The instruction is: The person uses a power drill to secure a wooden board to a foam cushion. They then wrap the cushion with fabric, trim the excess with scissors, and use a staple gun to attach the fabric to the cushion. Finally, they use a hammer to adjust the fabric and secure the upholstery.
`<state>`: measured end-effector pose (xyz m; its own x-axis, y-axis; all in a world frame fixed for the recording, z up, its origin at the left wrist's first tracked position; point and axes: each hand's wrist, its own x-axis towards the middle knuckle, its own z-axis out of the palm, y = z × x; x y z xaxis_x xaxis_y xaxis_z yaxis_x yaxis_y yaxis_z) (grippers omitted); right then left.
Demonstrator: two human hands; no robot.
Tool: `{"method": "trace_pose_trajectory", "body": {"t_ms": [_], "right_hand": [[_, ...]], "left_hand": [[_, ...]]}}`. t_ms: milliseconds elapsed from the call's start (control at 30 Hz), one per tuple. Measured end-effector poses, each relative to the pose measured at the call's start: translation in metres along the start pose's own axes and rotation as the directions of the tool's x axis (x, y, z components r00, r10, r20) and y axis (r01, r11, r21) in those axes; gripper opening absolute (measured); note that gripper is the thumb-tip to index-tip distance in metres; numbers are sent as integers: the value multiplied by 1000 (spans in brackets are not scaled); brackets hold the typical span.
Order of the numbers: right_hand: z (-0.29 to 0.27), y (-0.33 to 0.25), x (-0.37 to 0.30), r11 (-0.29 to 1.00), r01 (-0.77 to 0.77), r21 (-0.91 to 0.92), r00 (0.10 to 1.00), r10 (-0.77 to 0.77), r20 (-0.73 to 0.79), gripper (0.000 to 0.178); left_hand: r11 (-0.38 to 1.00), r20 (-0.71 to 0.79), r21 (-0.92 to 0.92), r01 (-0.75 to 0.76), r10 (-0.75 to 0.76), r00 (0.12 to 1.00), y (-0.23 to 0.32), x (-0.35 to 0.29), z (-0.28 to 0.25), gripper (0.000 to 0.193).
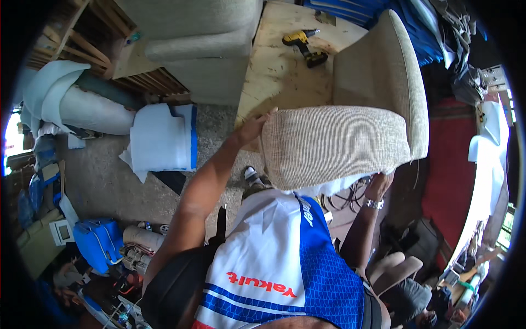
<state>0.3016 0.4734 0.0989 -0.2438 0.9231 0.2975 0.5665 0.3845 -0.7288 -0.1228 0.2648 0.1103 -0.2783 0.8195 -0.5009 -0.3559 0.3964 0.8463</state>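
Observation:
A beige, ribbed upholstered chair piece (337,143) lies in front of me on a wooden tabletop, its padded block toward me and a tall panel (405,77) rising at its right. My left hand (255,127) grips the block's left upper corner, fingers over the edge. Low at the right corner, my right hand (379,185) is closed on the bottom edge, where white lining (342,183) hangs out; its fingertips are partly hidden under the fabric. A yellow and black cordless drill (304,46) lies on the tabletop beyond the block, apart from both hands.
The plywood tabletop (268,71) runs away from me. Another beige upholstered piece (200,49) stands at the back left. White foam sheets (159,137) sit left on the floor, near a blue case (98,244). A red panel (449,170) stands right; a person (405,299) is lower right.

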Motion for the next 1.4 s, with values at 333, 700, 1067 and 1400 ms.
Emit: {"method": "trace_pose_trajectory", "body": {"t_ms": [333,700,1067,1400], "right_hand": [[-27,-13,-21,999,9,-31,997,-7,77,32],[-8,-253,-123,697,-263,667,810,536,-240,30],[72,-366,-152,656,-355,666,776,604,-182,30],[83,-370,-140,704,-405,584,679,659,-323,21]], "left_hand": [[935,320,247,-255,170,932,13,27,-25,43],[998,725,-47,-45,65,686,68,42,-59,25],[983,856,-183,13,153,494,102,89,-57,36],[969,667,-246,9,163,727,68,95,-108,40]]}}
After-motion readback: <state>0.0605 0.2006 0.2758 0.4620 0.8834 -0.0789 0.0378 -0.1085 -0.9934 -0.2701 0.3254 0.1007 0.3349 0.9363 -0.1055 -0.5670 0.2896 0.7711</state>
